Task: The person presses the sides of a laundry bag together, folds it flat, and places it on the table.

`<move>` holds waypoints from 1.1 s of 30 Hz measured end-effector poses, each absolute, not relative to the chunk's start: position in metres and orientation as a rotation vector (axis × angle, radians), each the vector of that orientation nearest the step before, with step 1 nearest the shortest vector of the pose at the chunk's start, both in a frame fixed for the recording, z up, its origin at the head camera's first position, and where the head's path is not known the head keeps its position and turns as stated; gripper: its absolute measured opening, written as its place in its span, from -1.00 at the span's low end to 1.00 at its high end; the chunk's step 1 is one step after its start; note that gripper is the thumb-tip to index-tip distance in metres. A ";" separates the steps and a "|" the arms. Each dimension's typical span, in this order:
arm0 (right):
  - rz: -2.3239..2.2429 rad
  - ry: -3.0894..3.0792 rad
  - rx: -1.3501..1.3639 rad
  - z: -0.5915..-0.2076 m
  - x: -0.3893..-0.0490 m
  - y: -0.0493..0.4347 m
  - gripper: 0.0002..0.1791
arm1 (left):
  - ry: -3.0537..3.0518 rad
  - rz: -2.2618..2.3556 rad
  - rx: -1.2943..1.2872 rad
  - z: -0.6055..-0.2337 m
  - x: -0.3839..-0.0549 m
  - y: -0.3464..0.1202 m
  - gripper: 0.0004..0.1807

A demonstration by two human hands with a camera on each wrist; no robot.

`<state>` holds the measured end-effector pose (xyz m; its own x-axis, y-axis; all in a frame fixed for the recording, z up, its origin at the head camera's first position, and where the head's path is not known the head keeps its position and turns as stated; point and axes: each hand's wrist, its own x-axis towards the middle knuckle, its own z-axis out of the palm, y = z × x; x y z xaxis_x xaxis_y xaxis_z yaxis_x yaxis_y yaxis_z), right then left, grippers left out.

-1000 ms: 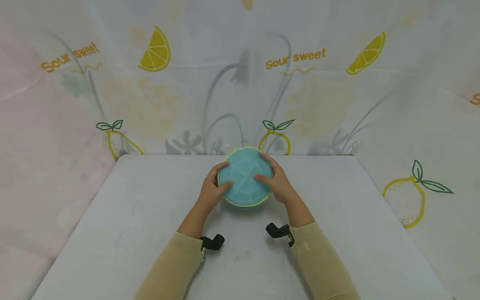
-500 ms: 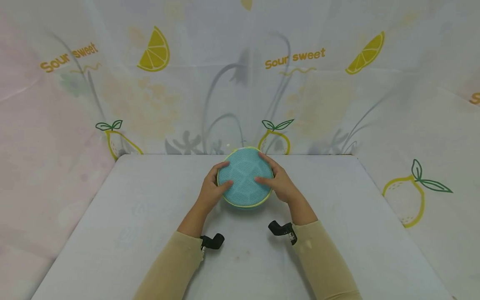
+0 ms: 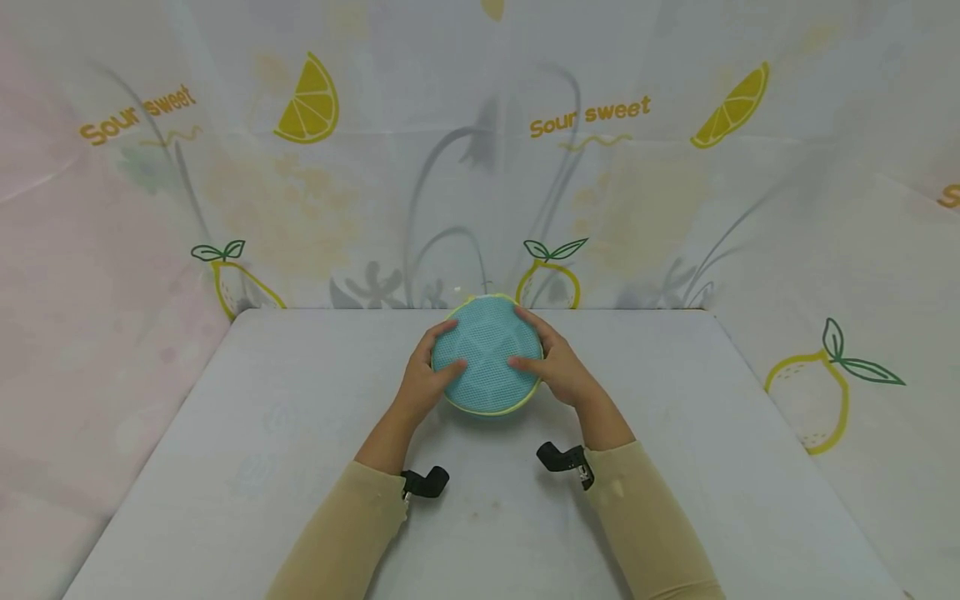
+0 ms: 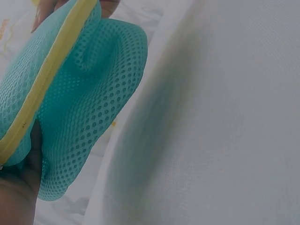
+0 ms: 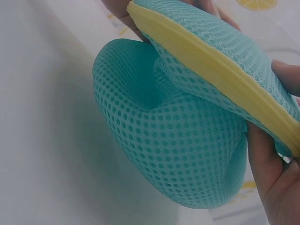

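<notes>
Both hands hold a round teal mesh laundry bag [image 3: 491, 354] with a yellow band around its edge, near the back of the white table. My left hand [image 3: 429, 375] grips its left side, thumb across the front face and fingers behind the rim. On the opposite side my right hand [image 3: 561, 362] grips it the same way, with the thumb pointing inward. Seen from the left wrist, the bag's yellow band [image 4: 49, 77] runs between the front panel and a slack, dented mesh underside. In the right wrist view this mesh underside [image 5: 164, 131] bulges toward the tabletop, above its shadow.
A white table [image 3: 300, 417] reaches to a white curtain [image 3: 420, 183] printed with lemons, leaves and lettering. Black camera mounts [image 3: 427, 483] stick out from both wrists at the beige sleeves [image 3: 337, 542].
The bag has shifted very slightly left, held between both hands. My right forearm has swung a little to the right; the left arm stays nearly still.
</notes>
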<state>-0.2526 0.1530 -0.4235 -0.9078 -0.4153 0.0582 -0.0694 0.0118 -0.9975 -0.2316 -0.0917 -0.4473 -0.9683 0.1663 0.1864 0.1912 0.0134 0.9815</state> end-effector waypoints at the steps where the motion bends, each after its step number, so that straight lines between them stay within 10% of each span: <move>1: -1.982 2.040 -0.507 -0.424 -0.253 0.153 -0.03 | -2.218 -2.152 -0.390 -0.448 -0.231 -0.092 -0.25; 33: -1.993 2.054 -0.546 -0.426 -0.255 0.162 0.03 | -2.117 -2.219 -0.371 -0.439 -0.225 -0.093 -0.33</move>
<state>-0.2553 0.1623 -0.4260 -0.9048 -0.4153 0.0937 -0.1061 0.0067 -0.9943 -0.2254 -0.0926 -0.4388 -0.9699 0.1267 0.2081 0.2019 -0.0602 0.9776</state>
